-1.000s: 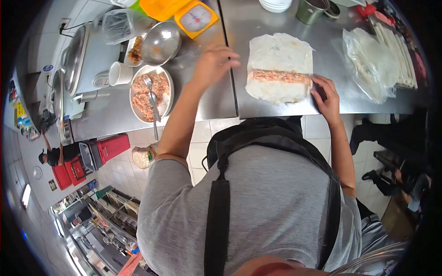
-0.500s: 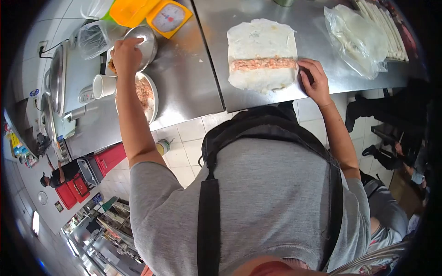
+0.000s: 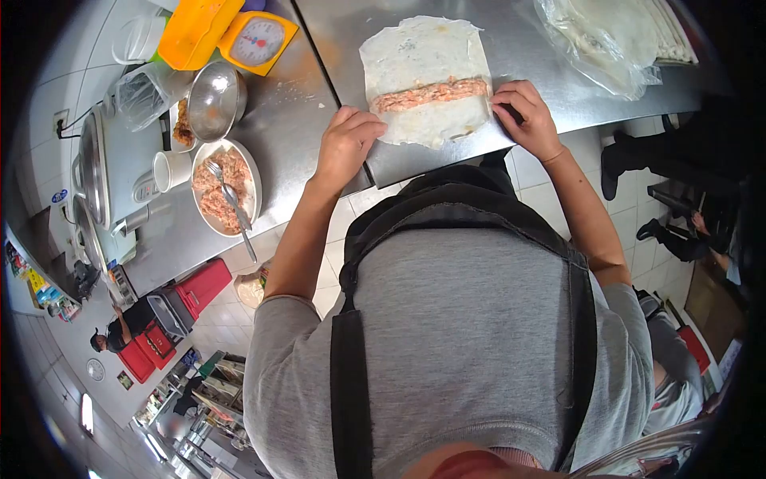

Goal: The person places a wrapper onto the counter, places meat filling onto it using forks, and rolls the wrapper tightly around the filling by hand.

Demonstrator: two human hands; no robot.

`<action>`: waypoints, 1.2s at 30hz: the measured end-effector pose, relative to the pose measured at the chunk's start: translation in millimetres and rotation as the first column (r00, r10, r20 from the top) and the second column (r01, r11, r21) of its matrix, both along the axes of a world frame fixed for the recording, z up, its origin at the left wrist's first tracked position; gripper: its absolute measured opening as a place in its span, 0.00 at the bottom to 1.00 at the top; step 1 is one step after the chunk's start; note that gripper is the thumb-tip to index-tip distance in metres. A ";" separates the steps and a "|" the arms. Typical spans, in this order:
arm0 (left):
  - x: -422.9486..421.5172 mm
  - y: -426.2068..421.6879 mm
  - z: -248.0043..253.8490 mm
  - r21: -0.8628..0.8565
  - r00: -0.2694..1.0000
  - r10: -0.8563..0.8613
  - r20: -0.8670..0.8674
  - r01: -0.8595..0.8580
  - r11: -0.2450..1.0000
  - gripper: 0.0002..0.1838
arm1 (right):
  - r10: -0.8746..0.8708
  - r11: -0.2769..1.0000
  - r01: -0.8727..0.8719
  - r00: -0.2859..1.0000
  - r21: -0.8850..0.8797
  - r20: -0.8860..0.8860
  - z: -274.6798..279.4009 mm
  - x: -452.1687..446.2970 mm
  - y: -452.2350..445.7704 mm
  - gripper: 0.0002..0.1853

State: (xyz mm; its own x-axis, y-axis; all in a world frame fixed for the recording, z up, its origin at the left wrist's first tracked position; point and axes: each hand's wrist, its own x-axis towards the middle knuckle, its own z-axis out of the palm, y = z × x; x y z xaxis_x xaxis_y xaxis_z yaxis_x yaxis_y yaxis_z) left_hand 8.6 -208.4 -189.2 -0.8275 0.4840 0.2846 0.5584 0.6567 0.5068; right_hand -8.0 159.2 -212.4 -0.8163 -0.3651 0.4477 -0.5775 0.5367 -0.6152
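Note:
A thin white wrapper sheet (image 3: 419, 56) lies flat on the steel counter, with a strip of pinkish minced filling (image 3: 431, 94) across its lower half. My left hand (image 3: 349, 145) is at the sheet's lower left edge, fingers drawn together and fingertips on the edge. On the opposite side, my right hand (image 3: 527, 120) has thumb and curled fingers pinched at the right edge, near the end of the filling. An oval white bowl (image 3: 254, 188) on the left holds more minced filling, and a fork (image 3: 230, 194) rests across it.
A metal bowl (image 3: 215, 100), a white cup (image 3: 171, 170) and a yellow kitchen scale (image 3: 259, 40) stand on the left. A plastic bag (image 3: 598, 48) with stacked wrappers lies at the right. The counter's front edge runs just before my body. Other people are at both sides.
My left hand has come right, from over the bowls to the sheet's left edge. The fork now shows in the oval bowl. My right hand stays by the right edge.

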 end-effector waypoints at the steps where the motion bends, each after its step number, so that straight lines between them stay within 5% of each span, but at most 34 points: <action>1: 0.4 1.2 -1.9 0.016 1.000 0.009 -0.002 -0.009 1.000 0.08 | 0.003 1.000 -0.003 1.000 -0.002 0.005 -0.2 1.3 0.6 0.11; 8: 10.9 2.5 -15.6 0.105 0.993 0.112 0.046 -0.116 0.988 0.08 | 0.016 1.000 -0.016 1.000 0.012 0.004 0.7 3.6 1.6 0.13; 17: 18.3 1.4 0.2 0.008 1.000 0.031 0.004 -0.031 0.999 0.18 | 0.054 0.994 -0.044 0.992 0.096 -0.112 0.1 5.5 0.8 0.14; 36: 5.5 -7.4 -2.5 -0.029 0.993 -0.102 -0.065 0.100 0.995 0.16 | 0.123 0.955 -0.068 0.977 0.289 -0.174 4.0 9.8 5.1 0.19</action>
